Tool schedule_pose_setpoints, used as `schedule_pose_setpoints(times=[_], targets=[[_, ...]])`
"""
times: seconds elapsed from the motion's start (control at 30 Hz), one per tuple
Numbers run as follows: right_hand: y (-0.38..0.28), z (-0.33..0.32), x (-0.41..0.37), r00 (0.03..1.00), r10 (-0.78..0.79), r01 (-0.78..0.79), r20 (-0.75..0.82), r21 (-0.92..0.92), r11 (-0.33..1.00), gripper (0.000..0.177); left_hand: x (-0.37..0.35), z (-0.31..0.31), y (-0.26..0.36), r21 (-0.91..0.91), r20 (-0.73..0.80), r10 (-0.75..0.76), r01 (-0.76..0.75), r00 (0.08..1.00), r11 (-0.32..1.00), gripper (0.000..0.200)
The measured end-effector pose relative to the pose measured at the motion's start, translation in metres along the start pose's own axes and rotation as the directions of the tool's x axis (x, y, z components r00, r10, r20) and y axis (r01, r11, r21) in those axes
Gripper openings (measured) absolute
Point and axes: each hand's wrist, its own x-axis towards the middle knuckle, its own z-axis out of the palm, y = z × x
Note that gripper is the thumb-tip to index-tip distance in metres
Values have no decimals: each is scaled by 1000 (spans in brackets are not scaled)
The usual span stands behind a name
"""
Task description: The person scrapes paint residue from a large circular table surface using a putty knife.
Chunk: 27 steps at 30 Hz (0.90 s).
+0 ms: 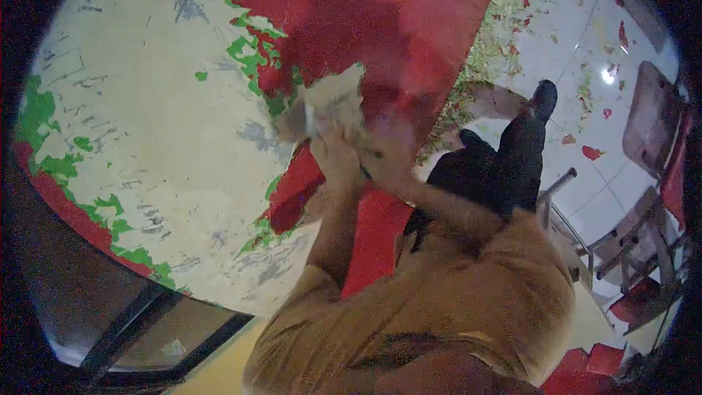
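Observation:
My left hand [336, 157] is closed over the round tabletop, at the edge of its red surface [329, 36]. My right hand [386, 161] is closed beside it, the two nearly touching. Both are blurred by motion. A small dark piece, perhaps a handle, shows between them. Just beyond the fingers a pale, ragged flap [336, 99] stands over the red surface; its underside and the fingertips are hard to make out. To the left the tabletop shows a bare cream layer [175, 117] with grey marks and ragged green edges [248, 51].
Pale scraps [490, 51] lie along the table's right edge and on the white tiled floor [607, 168], with red flakes [592, 152]. My legs in dark trousers [504, 161] are beside the table. Chairs [647, 117] stand at the right. A dark frame [131, 329] is at lower left.

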Motion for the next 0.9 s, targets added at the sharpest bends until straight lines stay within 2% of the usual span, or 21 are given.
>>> schedule_pose_setpoints(times=[0.07,0.1,0.17,0.2,0.23,0.27,0.3,0.37,0.43,0.47,0.5,0.57,0.6,0.63,0.67,0.7,0.73,0.77,0.8,0.87,0.9], targets=[[15,22,-8,999,46,-43,-10,207,977,24,2,8,-19,-73,5,96,-96,995,993,35],[13,21,-8,993,94,-110,75,255,961,25,13,11,-22,45,-29,334,-332,942,942,33],[-1,-2,11,927,194,-281,322,252,926,25,6,1,-11,-33,-96,351,-355,931,934,29],[-3,-5,12,911,216,-312,352,243,919,25,-8,5,23,-256,-101,131,-153,986,955,30],[-5,-8,12,893,238,-341,381,232,911,25,-11,8,34,-358,-56,-1,-19,998,934,33],[-6,3,-6,929,230,-309,290,267,913,25,-13,10,45,-451,-11,-133,114,991,885,37],[-12,9,-7,945,239,-301,222,313,901,25,-16,4,45,-420,26,-193,186,981,888,39],[-20,22,-5,956,271,-292,110,413,863,25,-16,-2,46,-268,-36,-90,77,995,960,29],[-29,23,11,970,231,-242,78,414,878,25,-2,-4,50,-41,-119,202,-208,972,977,29],[-29,19,25,983,161,-181,85,348,920,25,6,-4,45,36,-136,309,-307,941,951,34],[-32,17,27,990,103,-127,100,283,951,25,9,-8,23,31,-135,319,-317,938,948,35],[16,51,-23,984,133,-156,115,213,965,25,6,-13,17,-101,-101,141,-151,985,983,29],[26,51,-21,991,124,-126,47,31,992,25,-6,-13,22,-221,-33,-43,35,999,975,32],[27,46,-14,993,115,-117,-21,-155,981,25,-6,-5,29,-273,24,-113,115,993,955,37],[27,46,-12,990,68,-119,-127,-460,880,26,-6,2,35,-317,81,-181,198,980,928,44],[14,39,-7,989,91,-133,-116,-426,895,26,-2,6,50,-304,88,-146,166,985,938,44],[0,32,-3,988,115,-148,-106,-392,908,27,2,2,46,-135,58,-61,68,996,989,46],[-14,16,15,982,187,-187,25,-18,982,28,6,-3,42,44,26,24,-25,999,999,47],[-19,4,26,967,199,-243,158,346,906,29,14,-2,20,357,25,181,-178,983,917,49],[8,18,1,998,54,-53,-7,138,989,29,39,4,-36,25,165,289,-296,943,955,50],[11,18,-2,998,54,-53,-12,56,997,28,26,8,-30,-182,159,180,-151,971,972,44]])
